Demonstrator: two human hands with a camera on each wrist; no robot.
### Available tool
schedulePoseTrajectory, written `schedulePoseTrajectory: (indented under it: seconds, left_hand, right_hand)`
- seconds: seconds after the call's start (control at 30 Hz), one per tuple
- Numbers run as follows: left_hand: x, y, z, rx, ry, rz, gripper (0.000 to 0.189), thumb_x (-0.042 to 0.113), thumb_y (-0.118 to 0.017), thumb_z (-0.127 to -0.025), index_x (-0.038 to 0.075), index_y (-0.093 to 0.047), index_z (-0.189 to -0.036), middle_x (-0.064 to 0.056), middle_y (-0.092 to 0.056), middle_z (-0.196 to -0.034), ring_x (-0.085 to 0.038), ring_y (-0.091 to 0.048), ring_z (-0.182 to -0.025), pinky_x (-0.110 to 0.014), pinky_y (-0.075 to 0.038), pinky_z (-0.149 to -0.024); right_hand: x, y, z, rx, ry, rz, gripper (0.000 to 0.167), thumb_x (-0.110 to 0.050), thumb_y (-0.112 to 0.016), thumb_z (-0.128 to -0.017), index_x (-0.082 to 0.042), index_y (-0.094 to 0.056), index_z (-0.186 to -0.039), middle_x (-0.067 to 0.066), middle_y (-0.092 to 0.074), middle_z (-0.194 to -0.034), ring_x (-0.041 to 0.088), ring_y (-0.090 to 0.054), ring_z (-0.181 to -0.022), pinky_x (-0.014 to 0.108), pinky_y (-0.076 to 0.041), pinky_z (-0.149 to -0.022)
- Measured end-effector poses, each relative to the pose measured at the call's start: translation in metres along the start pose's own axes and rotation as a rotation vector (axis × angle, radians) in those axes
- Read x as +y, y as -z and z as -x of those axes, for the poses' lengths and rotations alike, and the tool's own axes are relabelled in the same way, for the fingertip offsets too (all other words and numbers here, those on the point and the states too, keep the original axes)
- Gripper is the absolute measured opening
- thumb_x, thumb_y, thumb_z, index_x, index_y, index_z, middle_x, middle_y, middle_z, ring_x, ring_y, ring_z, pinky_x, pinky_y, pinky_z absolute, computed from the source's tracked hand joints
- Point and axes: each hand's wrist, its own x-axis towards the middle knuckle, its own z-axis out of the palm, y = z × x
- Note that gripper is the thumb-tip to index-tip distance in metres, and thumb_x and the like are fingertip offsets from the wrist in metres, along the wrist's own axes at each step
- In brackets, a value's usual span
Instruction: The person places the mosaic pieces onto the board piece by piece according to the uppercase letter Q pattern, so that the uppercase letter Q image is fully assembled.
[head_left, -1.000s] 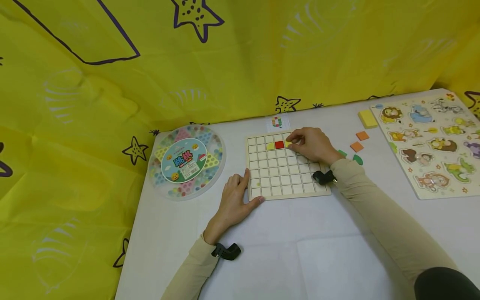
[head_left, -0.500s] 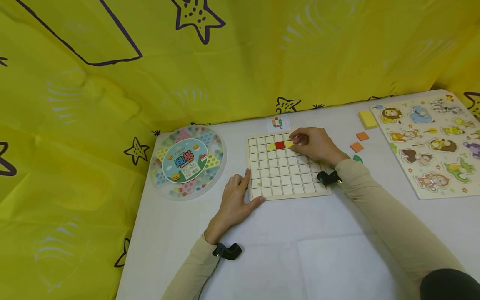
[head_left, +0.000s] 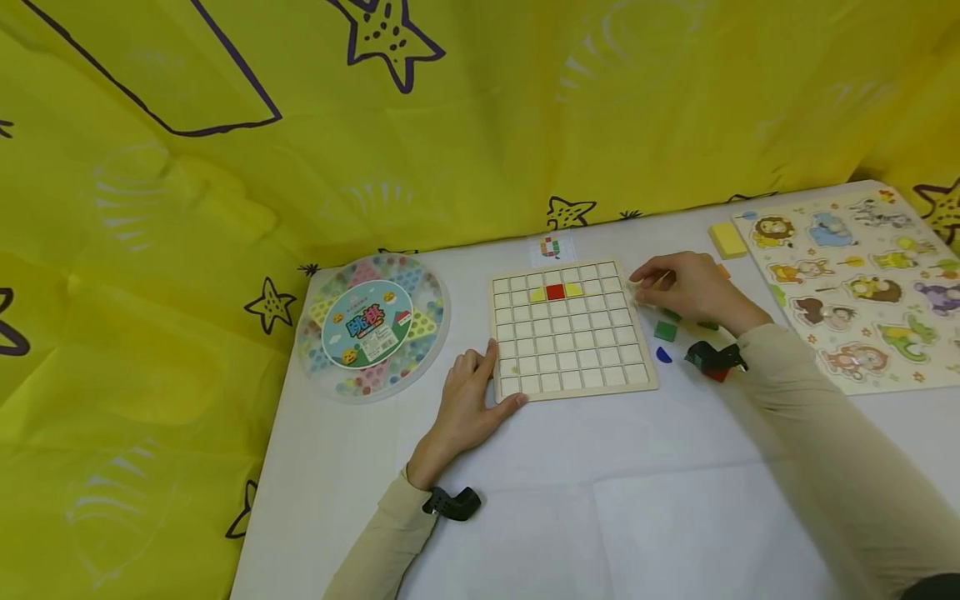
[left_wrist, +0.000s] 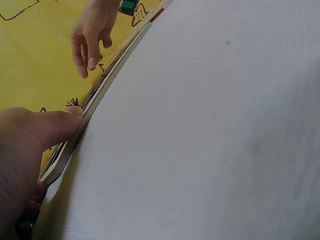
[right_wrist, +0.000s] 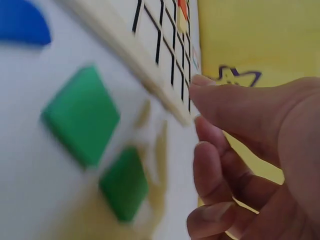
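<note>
We find the left hand (head_left: 463, 408), thumb and forefinger spread about the near-left corner of the board (head_left: 567, 343), likely to stop it sliding on the white table (head_left: 525, 533); a red tile (head_left: 555, 292) sits in it. The right hand (head_left: 688, 287) hangs beyond its right edge near a green tile (head_left: 665, 331), fingers loosely bent, seemingly empty, though blur hampers us. Starred yellow cloth (head_left: 487, 150) behind.

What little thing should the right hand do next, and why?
Maybe pick up a loose green square: the right hand looks empty, the square lies close by, and only three pieces sit on the board, while the picture card shows more, some green.
</note>
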Motion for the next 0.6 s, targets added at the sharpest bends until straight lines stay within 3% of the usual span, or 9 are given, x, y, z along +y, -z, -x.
schedulePoseTrajectory:
  seconds: [0.3, 0.6]
  left_hand:
    - [0.0, 0.001, 0.002, -0.008, 0.009, 0.004, 0.096, 0.039, -0.085, -0.089, -0.006, -0.039, -0.16, -0.005, -0.044, -0.094, -0.016, -0.032, -0.086, -0.03, -0.028, -0.081]
    - [0.001, 0.001, 0.001, 0.0, 0.002, -0.004, 0.095, 0.039, -0.085, -0.089, -0.006, -0.041, -0.159, -0.006, -0.045, -0.094, -0.016, -0.033, -0.086, -0.031, -0.028, -0.081]
  right_hand:
    - [0.022, 0.012, 0.021, -0.045, -0.034, 0.078, 0.033, -0.02, -0.081, -0.094, -0.001, -0.076, -0.12, 0.014, -0.076, -0.104, 0.02, -0.062, -0.083, 0.03, -0.046, -0.07]
    - [0.03, 0.011, 0.028, -0.078, -0.057, 0.132, 0.031, -0.018, -0.08, -0.095, 0.0, -0.075, -0.119, 0.019, -0.078, -0.11, 0.033, -0.069, -0.099, 0.043, -0.048, -0.082]
